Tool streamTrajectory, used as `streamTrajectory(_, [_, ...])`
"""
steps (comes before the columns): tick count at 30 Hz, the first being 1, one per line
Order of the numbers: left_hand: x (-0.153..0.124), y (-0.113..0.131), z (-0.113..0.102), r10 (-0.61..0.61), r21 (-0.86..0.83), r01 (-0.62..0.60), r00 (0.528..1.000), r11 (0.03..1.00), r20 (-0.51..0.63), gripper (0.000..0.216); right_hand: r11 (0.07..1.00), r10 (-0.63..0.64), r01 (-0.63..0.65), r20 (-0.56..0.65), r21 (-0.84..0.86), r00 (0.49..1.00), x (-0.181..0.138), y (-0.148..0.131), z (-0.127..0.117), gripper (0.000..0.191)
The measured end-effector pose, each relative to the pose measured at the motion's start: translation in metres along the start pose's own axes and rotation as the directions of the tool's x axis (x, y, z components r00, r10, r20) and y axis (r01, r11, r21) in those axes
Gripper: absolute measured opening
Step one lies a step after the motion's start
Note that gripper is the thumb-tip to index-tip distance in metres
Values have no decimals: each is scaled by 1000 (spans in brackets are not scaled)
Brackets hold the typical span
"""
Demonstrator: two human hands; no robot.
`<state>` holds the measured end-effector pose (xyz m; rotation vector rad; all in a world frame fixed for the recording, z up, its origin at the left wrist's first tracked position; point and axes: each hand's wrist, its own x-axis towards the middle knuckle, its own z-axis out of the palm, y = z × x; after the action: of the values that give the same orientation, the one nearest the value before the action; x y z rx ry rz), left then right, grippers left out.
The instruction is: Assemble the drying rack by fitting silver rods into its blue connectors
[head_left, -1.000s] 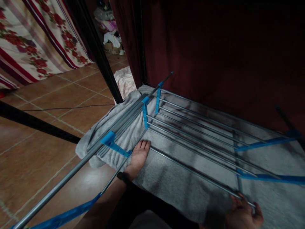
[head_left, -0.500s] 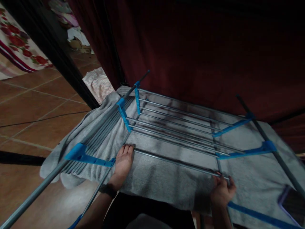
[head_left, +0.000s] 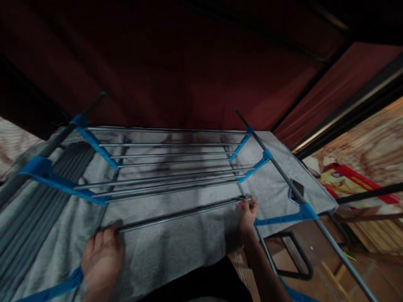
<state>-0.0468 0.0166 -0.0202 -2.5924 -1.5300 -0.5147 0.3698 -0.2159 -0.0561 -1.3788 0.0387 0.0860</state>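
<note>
A loose-looking metal rod (head_left: 179, 216) lies crosswise in front of me, low over the grey cloth. My left hand (head_left: 103, 260) is closed about its left end, beside a thin side pole, with the fingertips partly hidden. My right hand (head_left: 247, 214) pinches the rod's right end near the other thin pole. Beyond the rod stands a partly assembled drying rack: several metal bars (head_left: 176, 179) run between blue plastic brackets (head_left: 94, 144), which sit on thicker grey tubes (head_left: 283, 176). Another blue bracket (head_left: 280, 218) is just right of my right hand.
Several grey tubes (head_left: 40, 209) lie together at the left on the grey cloth (head_left: 163, 256). A phone (head_left: 296, 191) rests at the right. Dark red curtains (head_left: 176, 75) hang behind. A red and yellow box (head_left: 349, 182) and a black metal frame (head_left: 299, 256) are at the right.
My view has swung to the right, bringing the box and the whole phone into sight. Both hands keep their places at the rod's two ends.
</note>
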Motion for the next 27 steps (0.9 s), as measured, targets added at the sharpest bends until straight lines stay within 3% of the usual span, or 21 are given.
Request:
streamTrajectory(5, [-1, -2, 3, -34, -22, 33, 999, 999, -28, 31, 1000, 11, -11, 15, -2, 1000, 3, 0, 3, 70])
streamTrajectory(15, [-3, -6, 7, 11, -69, -16, 998, 997, -68, 32, 999, 45, -45, -13, 4, 999, 0, -7, 8, 69])
streamTrajectory(22, [-4, -7, 8, -23, -81, 19, 999, 997, -46, 31, 999, 31, -32, -43, -24, 999, -2, -9, 10, 71])
streamTrajectory(27, [-6, -18, 15, -56, -218, 51, 998, 975, -14, 32, 1000, 23, -23, -60, 0, 998, -4, -10, 12, 72])
